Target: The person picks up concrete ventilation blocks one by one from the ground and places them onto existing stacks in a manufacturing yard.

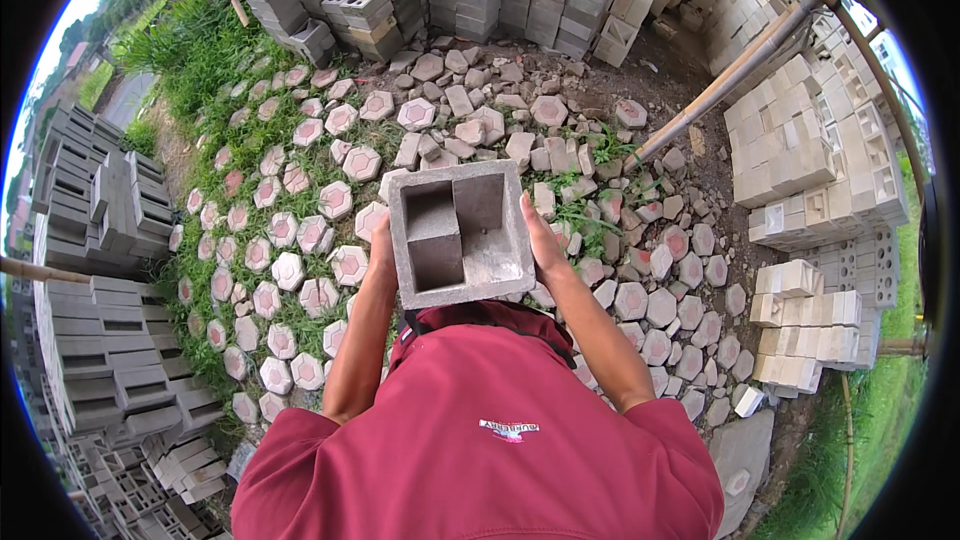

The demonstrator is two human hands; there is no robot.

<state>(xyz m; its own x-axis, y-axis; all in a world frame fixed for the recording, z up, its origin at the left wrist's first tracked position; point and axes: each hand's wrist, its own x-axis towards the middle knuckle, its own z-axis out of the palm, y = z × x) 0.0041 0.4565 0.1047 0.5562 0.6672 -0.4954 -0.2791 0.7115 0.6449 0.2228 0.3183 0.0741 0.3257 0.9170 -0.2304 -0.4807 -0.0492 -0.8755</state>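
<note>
A hollow grey concrete block is held up in front of my chest, its open face toward me. Inside it, thin walls divide off square and L-shaped hollows, and pale dust coats one inner face. My left hand grips the block's left side. On the opposite side, my right hand presses against the wall with the thumb near the upper edge. Most fingers of both hands are hidden behind the block.
Hexagonal paving stones and rubble cover the grassy ground. Stacked grey blocks stand at the far side, the left and the right. A bamboo pole slants down at the right.
</note>
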